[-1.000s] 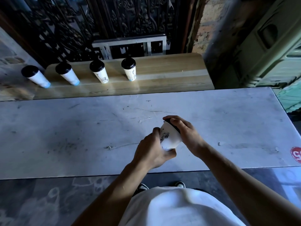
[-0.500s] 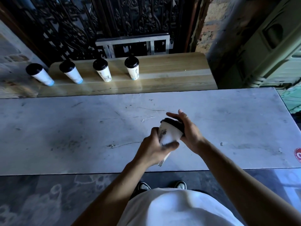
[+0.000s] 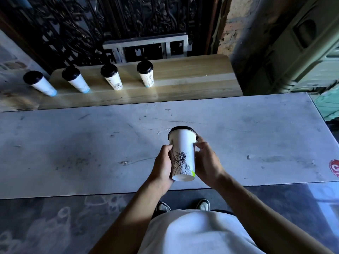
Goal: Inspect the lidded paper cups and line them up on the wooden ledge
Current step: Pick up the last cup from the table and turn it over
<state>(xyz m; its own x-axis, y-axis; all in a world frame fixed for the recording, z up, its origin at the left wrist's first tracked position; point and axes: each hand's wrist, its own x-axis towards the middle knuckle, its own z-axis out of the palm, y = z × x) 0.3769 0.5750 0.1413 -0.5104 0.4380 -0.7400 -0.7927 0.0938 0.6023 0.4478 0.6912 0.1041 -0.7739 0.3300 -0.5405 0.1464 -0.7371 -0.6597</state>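
Observation:
I hold a white paper cup point(image 3: 183, 153) with a black lid and a Statue of Liberty drawing above the near half of the grey marble table point(image 3: 73, 153). The cup lies tipped, lid away from me, base toward me. My left hand point(image 3: 163, 165) grips its left side and my right hand point(image 3: 206, 160) its right side, fingers up by the lid. Several more lidded cups stand in a row on the wooden ledge point(image 3: 192, 79): one far left point(image 3: 39, 83), then one point(image 3: 76, 80), one point(image 3: 111, 77) and one point(image 3: 145, 73).
Behind the ledge stand a dark ornate metal grille point(image 3: 110, 24) and a grey metal frame point(image 3: 146, 46). A brick pillar point(image 3: 231, 24) and green panels point(image 3: 302, 52) rise at the right. The ledge's right half is bare wood. A red sticker point(image 3: 334, 167) marks the table's right edge.
The cup has been turned in both hands from nearly upright to tipped with its base toward me, and the drawing now faces up. My right hand slid from the lid to the cup's side.

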